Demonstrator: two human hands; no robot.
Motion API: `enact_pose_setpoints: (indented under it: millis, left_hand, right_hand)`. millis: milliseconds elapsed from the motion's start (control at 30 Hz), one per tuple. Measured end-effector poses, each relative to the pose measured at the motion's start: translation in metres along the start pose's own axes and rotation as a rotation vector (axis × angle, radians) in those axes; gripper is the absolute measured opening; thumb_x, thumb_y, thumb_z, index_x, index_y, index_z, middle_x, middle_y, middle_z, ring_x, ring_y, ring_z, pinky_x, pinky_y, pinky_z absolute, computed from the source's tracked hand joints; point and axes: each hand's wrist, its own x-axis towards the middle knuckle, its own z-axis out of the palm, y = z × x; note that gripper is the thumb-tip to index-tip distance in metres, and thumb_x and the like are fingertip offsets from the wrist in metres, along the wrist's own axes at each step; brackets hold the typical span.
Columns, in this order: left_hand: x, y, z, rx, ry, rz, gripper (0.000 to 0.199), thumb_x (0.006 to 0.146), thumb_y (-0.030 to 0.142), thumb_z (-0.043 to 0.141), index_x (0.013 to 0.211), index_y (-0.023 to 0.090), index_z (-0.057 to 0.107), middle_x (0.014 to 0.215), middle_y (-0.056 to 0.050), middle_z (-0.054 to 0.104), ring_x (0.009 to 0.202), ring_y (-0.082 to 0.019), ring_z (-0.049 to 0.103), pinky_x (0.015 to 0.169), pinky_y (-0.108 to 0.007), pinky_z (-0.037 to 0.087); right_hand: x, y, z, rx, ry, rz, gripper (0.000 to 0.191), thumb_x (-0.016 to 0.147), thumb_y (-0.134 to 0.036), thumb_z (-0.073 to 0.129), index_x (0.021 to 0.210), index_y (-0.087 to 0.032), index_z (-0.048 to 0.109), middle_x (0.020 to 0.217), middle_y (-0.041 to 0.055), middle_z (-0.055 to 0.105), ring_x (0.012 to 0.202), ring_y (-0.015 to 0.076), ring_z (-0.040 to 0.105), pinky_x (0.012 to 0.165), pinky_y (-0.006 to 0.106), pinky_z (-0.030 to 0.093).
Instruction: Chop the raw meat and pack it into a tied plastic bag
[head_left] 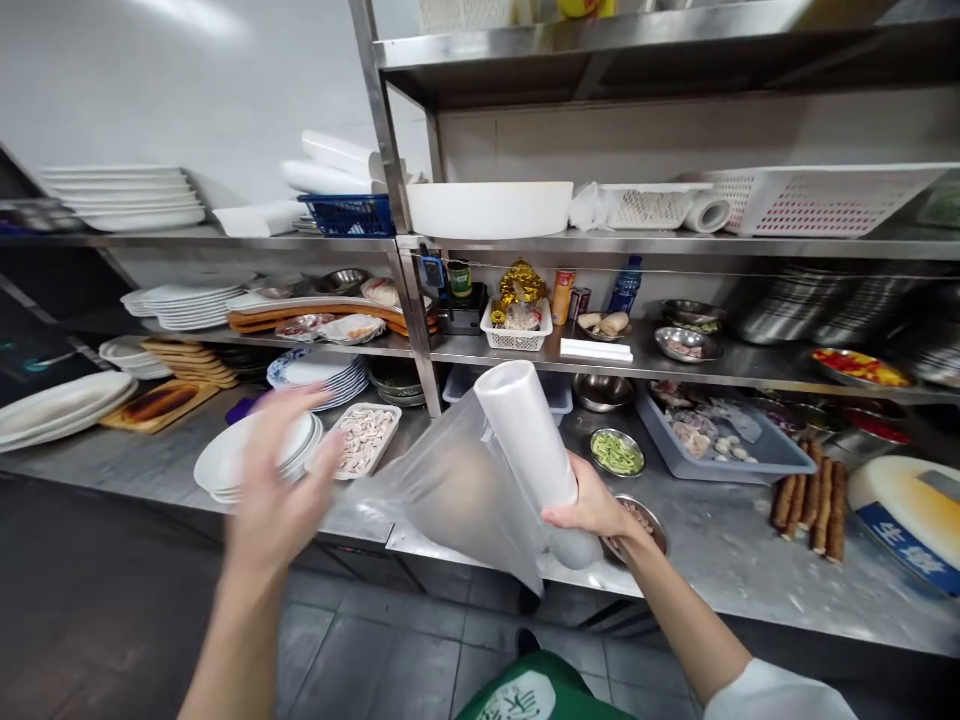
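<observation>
My right hand (592,500) grips the lower end of a white roll of plastic bags (521,425), which is tilted with its top leaning left. From the roll a loose sheet of clear plastic film (450,490) hangs out to the left over the counter's front edge. Something pale and round shows behind the film, too veiled to make out. My left hand (281,475) is raised to the left of the film, apart from it, fingers spread and somewhat blurred by motion. Behind that hand stand stacked white plates (217,462) and a white tray of pale sliced food (367,440).
On the steel counter (720,560) sit a bowl of green slices (616,453), a grey bin of food (712,465), brown root sticks (814,500) and a round lidded tub (911,510). Steel shelves (487,350) above hold bowls, baskets and more plates. A metal post (409,260) rises mid-counter.
</observation>
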Motion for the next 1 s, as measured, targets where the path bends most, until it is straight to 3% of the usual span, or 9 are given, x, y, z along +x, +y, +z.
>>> enact_pose_setpoints:
  millis: [100, 167, 267, 333, 500, 633, 700, 800, 1000]
  left_hand:
    - [0.014, -0.005, 0.078, -0.401, -0.656, -0.091, 0.058, 0.091, 0.066, 0.060, 0.123, 0.020, 0.070, 0.127, -0.013, 0.072, 0.125, -0.030, 0.062, 0.113, -0.049, 0.044]
    - [0.013, -0.009, 0.120, -0.641, -0.859, -0.198, 0.061, 0.089, 0.070, 0.060, 0.116, 0.016, 0.071, 0.094, -0.010, 0.074, 0.094, -0.024, 0.068, 0.091, -0.040, 0.054]
    - [0.002, -0.005, 0.159, -0.836, -0.980, -0.343, 0.055, 0.084, 0.068, 0.071, 0.091, 0.013, 0.070, 0.062, 0.002, 0.054, 0.052, -0.009, 0.047, 0.054, -0.024, 0.042]
    - [-0.001, 0.005, 0.174, -0.923, -1.004, -0.445, 0.054, 0.085, 0.067, 0.071, 0.094, 0.014, 0.070, 0.066, 0.003, 0.051, 0.046, -0.005, 0.035, 0.045, -0.020, 0.029]
    - [0.008, 0.046, 0.234, -1.069, -0.969, -0.400, 0.059, 0.089, 0.067, 0.067, 0.130, 0.023, 0.068, 0.126, -0.011, 0.065, 0.092, -0.016, 0.063, 0.070, -0.024, 0.051]
    - [0.010, 0.078, 0.282, -1.135, -1.249, -0.401, 0.067, 0.074, 0.065, 0.083, 0.116, 0.015, 0.075, 0.095, -0.010, 0.073, 0.081, -0.018, 0.064, 0.076, -0.029, 0.051]
    - [0.012, 0.088, 0.291, -1.042, -1.245, -0.406, 0.062, 0.065, 0.062, 0.090, 0.098, 0.011, 0.077, 0.075, -0.004, 0.066, 0.060, -0.011, 0.052, 0.060, -0.025, 0.043]
    - [0.018, 0.102, 0.292, -0.919, -1.042, -0.354, 0.060, 0.071, 0.070, 0.079, 0.083, 0.012, 0.075, 0.055, 0.004, 0.047, 0.048, -0.007, 0.032, 0.048, -0.023, 0.025]
    - [-0.013, 0.147, 0.301, -0.551, -0.704, 0.141, 0.042, 0.097, 0.045, 0.050, 0.068, 0.017, 0.061, 0.059, 0.000, 0.053, 0.056, -0.013, 0.043, 0.059, -0.027, 0.030]
  right_hand:
    - [-0.002, -0.004, -0.005, -0.031, -0.011, -0.008, 0.083, 0.064, -0.051, 0.089, 0.135, -0.017, 0.063, 0.124, 0.0109, 0.070, 0.110, 0.0296, 0.065, 0.096, 0.041, 0.054]
    - [-0.005, -0.005, -0.013, -0.047, 0.017, -0.003, 0.085, 0.063, -0.050, 0.089, 0.136, -0.018, 0.061, 0.125, 0.0111, 0.070, 0.110, 0.0299, 0.065, 0.096, 0.041, 0.055]
    - [-0.013, -0.004, -0.033, -0.056, 0.140, 0.028, 0.083, 0.063, -0.050, 0.090, 0.134, -0.018, 0.062, 0.122, 0.0114, 0.071, 0.107, 0.0296, 0.067, 0.094, 0.041, 0.056]
    - [-0.021, -0.003, -0.051, -0.068, 0.280, 0.064, 0.080, 0.063, -0.052, 0.090, 0.130, -0.018, 0.063, 0.121, 0.0122, 0.071, 0.106, 0.0299, 0.067, 0.092, 0.041, 0.056]
    - [-0.042, -0.003, -0.093, -0.091, 0.411, 0.125, 0.083, 0.056, -0.061, 0.091, 0.122, -0.016, 0.066, 0.117, 0.0126, 0.072, 0.105, 0.0316, 0.067, 0.091, 0.042, 0.056]
    - [-0.060, -0.009, -0.118, -0.130, 0.448, 0.094, 0.089, 0.057, -0.063, 0.090, 0.127, -0.016, 0.065, 0.121, 0.0131, 0.072, 0.108, 0.0321, 0.067, 0.092, 0.042, 0.057]
    - [-0.071, -0.010, -0.130, -0.159, 0.489, 0.105, 0.090, 0.057, -0.063, 0.090, 0.129, -0.016, 0.064, 0.121, 0.0136, 0.072, 0.108, 0.0324, 0.067, 0.091, 0.042, 0.057]
    - [-0.082, -0.006, -0.145, -0.260, 0.607, 0.180, 0.083, 0.059, -0.060, 0.090, 0.125, -0.016, 0.065, 0.120, 0.0139, 0.073, 0.108, 0.0327, 0.067, 0.090, 0.043, 0.057]
    - [-0.058, 0.020, -0.132, -0.485, 0.748, 0.435, 0.071, 0.067, -0.046, 0.084, 0.128, -0.018, 0.060, 0.119, 0.0133, 0.073, 0.110, 0.0339, 0.067, 0.095, 0.046, 0.053]
